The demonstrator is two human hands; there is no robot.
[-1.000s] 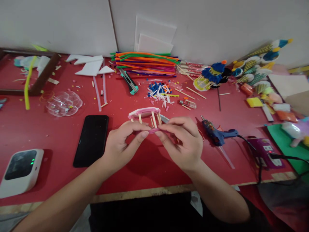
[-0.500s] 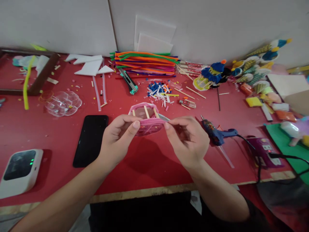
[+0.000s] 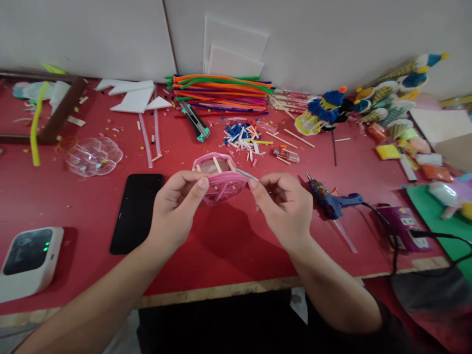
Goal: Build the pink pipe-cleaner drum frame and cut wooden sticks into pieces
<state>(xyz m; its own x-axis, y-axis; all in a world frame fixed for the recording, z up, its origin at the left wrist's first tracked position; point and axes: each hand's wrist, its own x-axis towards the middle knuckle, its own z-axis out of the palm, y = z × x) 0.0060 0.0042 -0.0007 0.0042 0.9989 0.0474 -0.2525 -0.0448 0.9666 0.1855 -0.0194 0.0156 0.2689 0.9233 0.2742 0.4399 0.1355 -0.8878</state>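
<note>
The left hand (image 3: 173, 209) and right hand (image 3: 285, 209) pinch a pink basket (image 3: 220, 181) of sticks, held up just right of the black phone (image 3: 136, 212). Behind the phone, a clear tray (image 3: 92, 156) holds tiny bits.

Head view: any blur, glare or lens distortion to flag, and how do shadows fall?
Head view: soft, even light; a diffuse shadow lies on the red table under the left hand and right hand pinching the pink frame; tiny highlights on the clear tray, no strong glare; wide-angle stretch and softness towards the edges, as at the pastel toy.
</note>
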